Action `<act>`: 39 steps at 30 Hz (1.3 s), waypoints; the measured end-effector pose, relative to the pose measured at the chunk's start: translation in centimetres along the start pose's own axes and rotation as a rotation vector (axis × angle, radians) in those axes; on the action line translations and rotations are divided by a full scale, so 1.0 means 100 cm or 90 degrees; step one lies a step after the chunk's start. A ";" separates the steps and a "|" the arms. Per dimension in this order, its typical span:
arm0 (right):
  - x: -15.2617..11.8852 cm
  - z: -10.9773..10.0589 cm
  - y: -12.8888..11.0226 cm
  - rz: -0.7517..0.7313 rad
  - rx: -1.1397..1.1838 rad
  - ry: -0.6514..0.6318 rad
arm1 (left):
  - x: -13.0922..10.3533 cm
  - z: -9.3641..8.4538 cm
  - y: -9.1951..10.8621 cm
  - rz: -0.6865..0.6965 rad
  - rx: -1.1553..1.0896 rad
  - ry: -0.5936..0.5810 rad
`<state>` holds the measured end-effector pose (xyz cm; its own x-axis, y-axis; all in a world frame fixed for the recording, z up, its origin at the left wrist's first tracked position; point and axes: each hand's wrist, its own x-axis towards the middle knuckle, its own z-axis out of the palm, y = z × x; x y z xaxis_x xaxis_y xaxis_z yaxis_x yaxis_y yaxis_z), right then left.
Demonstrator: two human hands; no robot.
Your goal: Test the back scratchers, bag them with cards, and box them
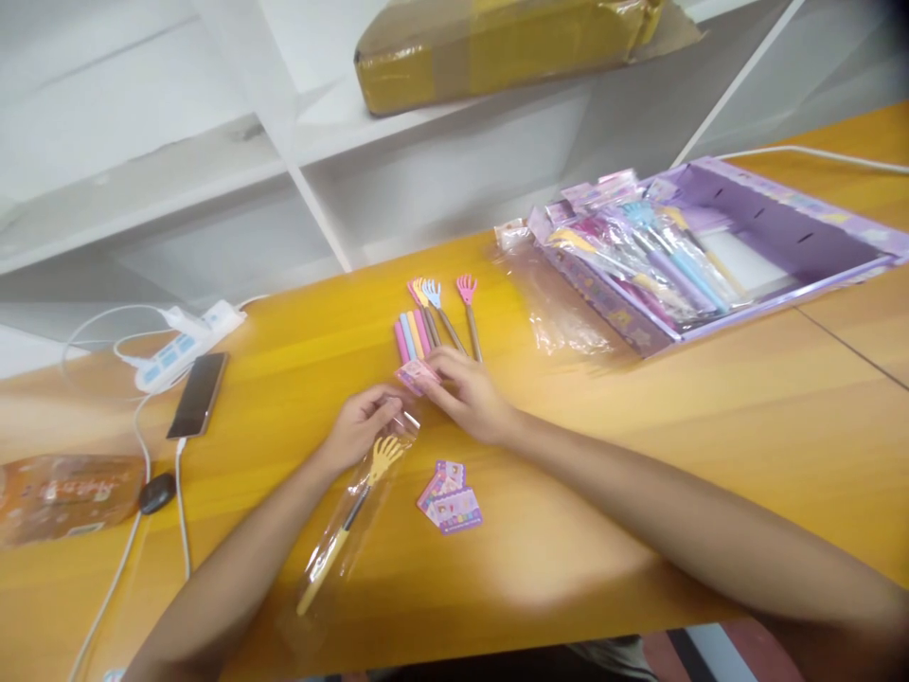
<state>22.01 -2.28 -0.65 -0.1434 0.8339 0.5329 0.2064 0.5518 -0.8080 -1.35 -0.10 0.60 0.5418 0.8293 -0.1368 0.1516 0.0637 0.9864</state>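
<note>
Holds card [412, 376] in right hand [469, 393], just beyond the far end of the bag [364, 517]; pinches that end in left hand [364, 423], closer to the yellow scratcher [355, 509] inside, slanting from near left to far right over the worktop [568, 493].

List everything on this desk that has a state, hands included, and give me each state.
Left hand, fingers closed on the clear bag's end
Right hand, holding a small card
Clear bag, yellow scratcher inside
Purple box, open, partly filled
Phone, screen dark, cable plugged in
Power strip, plugs inserted
Loose cards, overlapping
</note>
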 end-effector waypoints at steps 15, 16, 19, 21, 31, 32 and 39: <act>-0.006 0.005 0.001 -0.162 -0.087 -0.048 | 0.006 0.000 -0.002 0.006 -0.078 0.102; -0.005 0.007 0.002 -0.139 -0.080 -0.052 | 0.006 0.000 -0.003 -0.001 -0.097 0.106; -0.005 0.009 0.004 -0.084 -0.074 -0.030 | 0.006 0.000 -0.006 -0.021 -0.150 0.105; -0.006 0.009 0.005 -0.057 -0.076 -0.015 | 0.007 0.001 -0.005 -0.026 -0.174 0.100; -0.007 0.005 0.004 -0.077 -0.192 -0.072 | 0.006 0.002 0.007 -0.055 -0.207 0.089; -0.007 0.005 0.004 -0.083 -0.197 -0.073 | 0.007 0.001 0.006 -0.053 -0.208 0.091; -0.007 0.006 0.007 -0.099 -0.213 -0.061 | 0.006 -0.001 -0.001 -0.026 -0.226 0.071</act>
<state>21.68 -2.52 -1.76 -0.2848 0.7440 0.6044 0.4774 0.6568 -0.5836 -1.12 0.49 0.42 0.4448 0.8761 -0.1857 -0.1356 0.2708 0.9530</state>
